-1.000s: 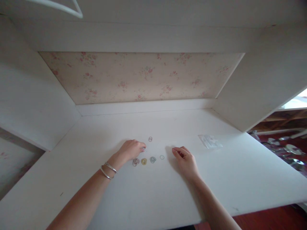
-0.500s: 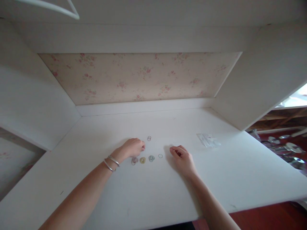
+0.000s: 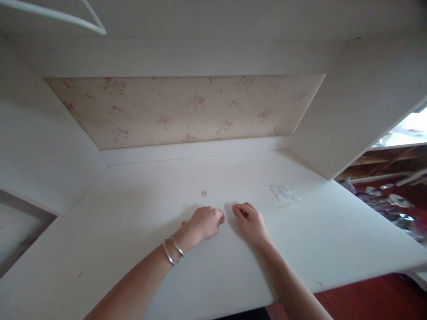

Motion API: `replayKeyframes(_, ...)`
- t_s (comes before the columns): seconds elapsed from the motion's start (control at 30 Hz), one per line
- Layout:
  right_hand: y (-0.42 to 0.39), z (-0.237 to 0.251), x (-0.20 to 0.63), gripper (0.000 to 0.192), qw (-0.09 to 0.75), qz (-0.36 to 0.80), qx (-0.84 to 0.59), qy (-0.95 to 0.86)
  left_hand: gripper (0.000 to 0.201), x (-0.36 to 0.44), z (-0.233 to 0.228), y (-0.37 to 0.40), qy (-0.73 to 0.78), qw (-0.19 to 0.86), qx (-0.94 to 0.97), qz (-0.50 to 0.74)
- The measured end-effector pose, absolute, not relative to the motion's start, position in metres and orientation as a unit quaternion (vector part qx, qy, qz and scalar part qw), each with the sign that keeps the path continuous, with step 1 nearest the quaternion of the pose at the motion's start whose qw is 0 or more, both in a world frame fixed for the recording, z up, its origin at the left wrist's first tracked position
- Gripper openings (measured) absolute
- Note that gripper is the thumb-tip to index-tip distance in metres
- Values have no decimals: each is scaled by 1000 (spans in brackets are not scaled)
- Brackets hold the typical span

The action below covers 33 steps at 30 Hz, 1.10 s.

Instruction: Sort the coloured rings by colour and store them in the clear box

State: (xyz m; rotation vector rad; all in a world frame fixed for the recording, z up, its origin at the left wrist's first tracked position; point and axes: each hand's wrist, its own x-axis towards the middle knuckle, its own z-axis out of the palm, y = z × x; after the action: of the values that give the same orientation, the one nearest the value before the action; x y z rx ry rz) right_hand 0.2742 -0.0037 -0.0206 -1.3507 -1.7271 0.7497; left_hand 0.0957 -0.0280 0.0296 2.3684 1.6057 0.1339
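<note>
White desk (image 3: 200,280): right hand (image 3: 251,226) is pinched narrow, left hand (image 3: 206,223) curls over (its grip I cannot tell). One careless sweep might scatter the rings (image 3: 204,194).

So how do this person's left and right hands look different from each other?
The left hand has silver bracelets at its wrist; the right hand has none. The left hand shows its back; the right hand is turned thumb side up, its curled fingers showing. Both are at the white desk, near each other but apart.
</note>
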Motion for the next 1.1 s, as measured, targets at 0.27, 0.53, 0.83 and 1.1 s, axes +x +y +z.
replayKeyframes(0.27,-4,-18,275,32,391,299,-535,-686,26,53,43,-28,600,220,725,258)
replayKeyframes(0.53,-5,-17,274,34,378,297,-539,-692,42,-28,15,-67,691,332,466,443)
replayKeyframes(0.83,-16,-15,266,35,343,250,-541,-726,46,-49,9,-77,671,410,363,500)
replayKeyframes(1.1,-19,31,186,33,169,179,-421,-873,44,-54,5,-75,650,427,356,517)
